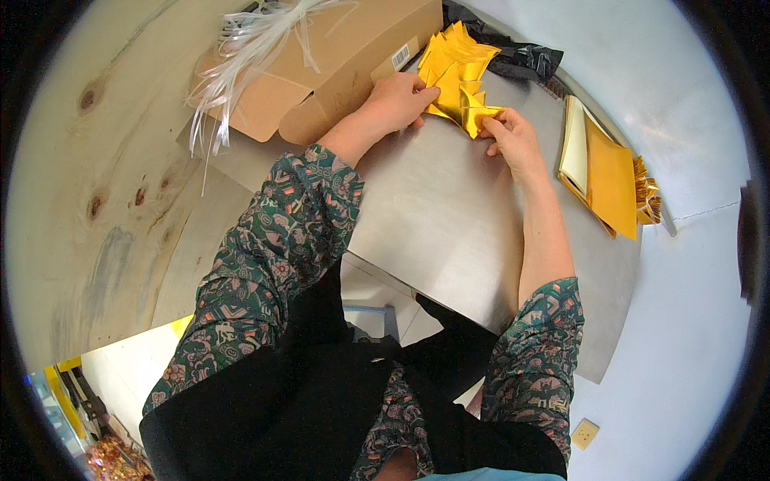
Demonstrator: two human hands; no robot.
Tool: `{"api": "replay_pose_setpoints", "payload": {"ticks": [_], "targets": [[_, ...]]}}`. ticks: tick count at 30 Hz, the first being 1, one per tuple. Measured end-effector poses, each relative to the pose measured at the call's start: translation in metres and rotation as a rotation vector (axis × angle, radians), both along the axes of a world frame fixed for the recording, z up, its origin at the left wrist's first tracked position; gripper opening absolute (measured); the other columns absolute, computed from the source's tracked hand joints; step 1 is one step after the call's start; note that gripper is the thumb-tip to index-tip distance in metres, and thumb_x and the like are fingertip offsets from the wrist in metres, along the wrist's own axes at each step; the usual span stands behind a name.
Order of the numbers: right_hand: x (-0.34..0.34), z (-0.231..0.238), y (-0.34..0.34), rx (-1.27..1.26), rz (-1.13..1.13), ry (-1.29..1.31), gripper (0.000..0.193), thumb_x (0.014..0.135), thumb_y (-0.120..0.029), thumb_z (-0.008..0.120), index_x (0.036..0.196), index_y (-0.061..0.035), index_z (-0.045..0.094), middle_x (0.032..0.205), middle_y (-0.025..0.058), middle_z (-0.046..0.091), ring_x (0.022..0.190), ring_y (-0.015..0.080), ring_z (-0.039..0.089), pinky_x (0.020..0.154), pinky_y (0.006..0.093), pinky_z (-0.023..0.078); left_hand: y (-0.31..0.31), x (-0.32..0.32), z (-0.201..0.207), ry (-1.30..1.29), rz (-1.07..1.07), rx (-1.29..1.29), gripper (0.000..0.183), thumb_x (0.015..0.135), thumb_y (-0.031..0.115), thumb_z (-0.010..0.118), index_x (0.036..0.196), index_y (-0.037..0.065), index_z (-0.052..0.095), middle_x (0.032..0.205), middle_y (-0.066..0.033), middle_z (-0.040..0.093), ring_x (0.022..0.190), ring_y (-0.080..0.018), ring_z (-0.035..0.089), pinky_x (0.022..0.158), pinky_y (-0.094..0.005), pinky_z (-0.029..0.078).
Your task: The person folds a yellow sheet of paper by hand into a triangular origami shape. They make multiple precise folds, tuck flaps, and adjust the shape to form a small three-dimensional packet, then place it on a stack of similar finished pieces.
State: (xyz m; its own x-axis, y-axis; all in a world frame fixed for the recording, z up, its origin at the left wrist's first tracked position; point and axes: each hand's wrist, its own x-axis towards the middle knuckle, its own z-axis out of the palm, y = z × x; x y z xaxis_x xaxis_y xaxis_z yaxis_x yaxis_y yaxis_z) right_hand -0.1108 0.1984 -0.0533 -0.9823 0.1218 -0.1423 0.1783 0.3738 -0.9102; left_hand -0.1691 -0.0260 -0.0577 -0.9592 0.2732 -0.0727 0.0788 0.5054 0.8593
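Observation:
A pile of shiny gold folded paper pieces (pixel 457 58) lies at the far side of the grey metal table (pixel 441 216), its layers overlapping with pointed edges. At the pile's near end is a gold folded paper piece (pixel 473 119) with a raised, creased corner. My right hand (pixel 513 143) pinches this piece's right edge between thumb and fingers. My left hand (pixel 401 103) is closed at its left side, thumb and fingertips on the gold paper. The paper hides part of the left fingertips.
Behind my left hand stands a brown cardboard box (pixel 345 64) with white ribbon strands (pixel 257 48) over it. Black crumpled plastic (pixel 525 60) lies past the pile. Gold paper sheets (pixel 609 180) rest by the white wall at right, beside a gold fringed bundle (pixel 646 192). Plywood (pixel 104 176) spans the left.

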Motion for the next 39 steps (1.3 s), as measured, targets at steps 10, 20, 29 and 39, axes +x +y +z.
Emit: {"api": "replay_pose_setpoints", "payload": {"ticks": [10, 20, 29, 39], "targets": [[-0.003, -0.008, 0.016, -0.394, -0.016, 0.123, 0.014, 0.093, -0.017, 0.066, 0.101, -0.005, 0.063, 0.082, 0.0005, 0.063, 0.066, 0.0061, 0.056, 0.052, 0.0191, 0.041, -0.006, -0.006, -0.004, -0.172, -0.138, 0.25, 0.033, 0.094, 0.036, 0.063, 0.11, 0.007, 0.065, 0.085, 0.0021, 0.065, 0.055, -0.003, 0.055, 0.045, -0.0187, 0.037], [-0.005, -0.007, 0.027, -0.481, 0.104, 0.06, 0.01, 0.094, -0.018, 0.067, 0.096, -0.008, 0.065, 0.081, -0.0022, 0.062, 0.066, 0.0047, 0.055, 0.053, 0.0182, 0.041, -0.013, -0.01, -0.004, -0.21, -0.171, 0.337, 0.039, 0.091, 0.042, 0.067, 0.113, 0.01, 0.068, 0.099, 0.003, 0.069, 0.055, -0.0006, 0.05, 0.044, -0.0168, 0.032], [-0.003, -0.005, 0.026, -0.491, 0.064, 0.046, 0.016, 0.094, -0.022, 0.069, 0.098, -0.007, 0.066, 0.081, -0.0023, 0.061, 0.066, 0.0053, 0.054, 0.053, 0.0185, 0.042, -0.014, -0.008, -0.003, -0.232, -0.132, 0.317, 0.03, 0.09, 0.031, 0.071, 0.111, 0.009, 0.07, 0.088, 0.0053, 0.068, 0.055, -0.0006, 0.05, 0.044, -0.0169, 0.031], [-0.003, -0.002, 0.028, -0.483, 0.076, 0.009, 0.018, 0.093, -0.022, 0.071, 0.098, -0.006, 0.067, 0.08, -0.0025, 0.06, 0.069, 0.0057, 0.056, 0.056, 0.0172, 0.045, -0.018, -0.005, 0.001, -0.205, -0.139, 0.33, 0.037, 0.091, 0.024, 0.071, 0.12, 0.002, 0.064, 0.082, 0.005, 0.065, 0.059, 0.0003, 0.056, 0.046, -0.0135, 0.038]]}}
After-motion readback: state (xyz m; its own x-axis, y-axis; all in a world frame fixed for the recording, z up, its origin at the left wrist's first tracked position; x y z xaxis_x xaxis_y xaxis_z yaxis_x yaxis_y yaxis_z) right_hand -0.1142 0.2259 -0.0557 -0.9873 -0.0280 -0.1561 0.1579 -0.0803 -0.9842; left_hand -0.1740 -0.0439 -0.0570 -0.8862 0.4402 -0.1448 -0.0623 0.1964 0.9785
